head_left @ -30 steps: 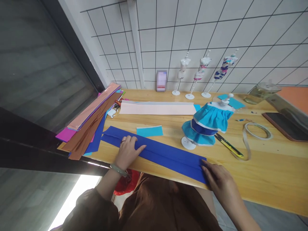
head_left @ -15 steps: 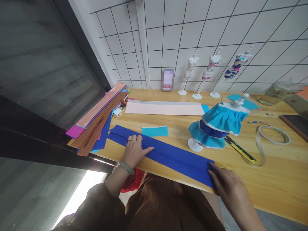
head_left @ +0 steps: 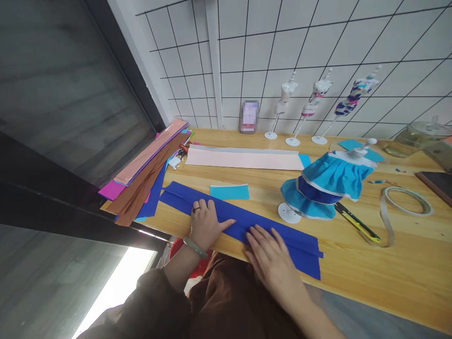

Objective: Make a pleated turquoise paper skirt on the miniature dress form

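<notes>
A long strip of dark blue crepe paper [head_left: 296, 242] lies slantwise along the table's front edge, with a lengthwise fold line and a small tab sticking out at its right end. My left hand [head_left: 206, 219], with a ring and a bangle, presses on the strip left of its middle, thumb stretched to the right. Fingers extended, my right hand [head_left: 270, 256] rests flat on the strip just right of that thumb. Behind the strip lies a small light blue rectangle [head_left: 229, 192]. A mini dress form in a tiered blue paper dress [head_left: 335, 181] stands beyond the strip's right part.
Stacked coloured paper strips [head_left: 144, 174] lie at the left. A pale pink strip [head_left: 243, 158] is farther back. At the right are a yellow-black utility knife [head_left: 358, 223] and a tape roll [head_left: 407, 200]. A phone [head_left: 249, 117] and three small mannequins [head_left: 315, 96] stand by the wall.
My right hand has moved left from the strip's right end to its middle, uncovering that end and its tab. My left hand stays pressed on the strip.
</notes>
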### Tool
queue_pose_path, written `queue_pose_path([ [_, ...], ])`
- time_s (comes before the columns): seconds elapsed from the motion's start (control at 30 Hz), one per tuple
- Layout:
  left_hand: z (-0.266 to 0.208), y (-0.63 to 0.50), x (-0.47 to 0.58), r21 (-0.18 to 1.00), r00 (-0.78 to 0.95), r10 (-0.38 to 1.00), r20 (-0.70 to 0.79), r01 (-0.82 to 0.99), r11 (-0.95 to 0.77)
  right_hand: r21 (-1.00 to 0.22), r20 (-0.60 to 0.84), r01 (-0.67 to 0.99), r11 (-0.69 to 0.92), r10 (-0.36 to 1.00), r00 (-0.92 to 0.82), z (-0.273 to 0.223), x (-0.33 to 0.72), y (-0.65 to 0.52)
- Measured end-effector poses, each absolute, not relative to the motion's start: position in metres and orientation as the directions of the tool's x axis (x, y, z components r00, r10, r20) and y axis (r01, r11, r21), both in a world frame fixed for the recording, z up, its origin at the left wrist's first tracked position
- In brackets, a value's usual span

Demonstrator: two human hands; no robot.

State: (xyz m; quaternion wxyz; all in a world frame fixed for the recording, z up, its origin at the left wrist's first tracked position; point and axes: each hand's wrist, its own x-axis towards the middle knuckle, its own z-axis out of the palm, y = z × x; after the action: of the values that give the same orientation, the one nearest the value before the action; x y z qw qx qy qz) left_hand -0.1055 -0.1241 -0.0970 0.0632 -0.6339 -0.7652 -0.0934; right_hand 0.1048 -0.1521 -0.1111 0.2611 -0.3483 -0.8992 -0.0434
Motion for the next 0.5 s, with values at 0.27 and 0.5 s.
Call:
queue_pose_path([
  [0.27,-0.095,-0.125,-0.107,0.107,-0.205,0.963,0.176,0.976,0.188,-0.056,0.388,0.681,0.731,0.644,-0.66,-0.13,0.067,-0.157],
  [0.5,-0.098,-0.124,-0.133,0.142,-0.123,0.977,0.176,0.985,0.099,0.005,0.488,0.753,0.658,0.656,-0.576,-0.136,0.103,-0.169],
])
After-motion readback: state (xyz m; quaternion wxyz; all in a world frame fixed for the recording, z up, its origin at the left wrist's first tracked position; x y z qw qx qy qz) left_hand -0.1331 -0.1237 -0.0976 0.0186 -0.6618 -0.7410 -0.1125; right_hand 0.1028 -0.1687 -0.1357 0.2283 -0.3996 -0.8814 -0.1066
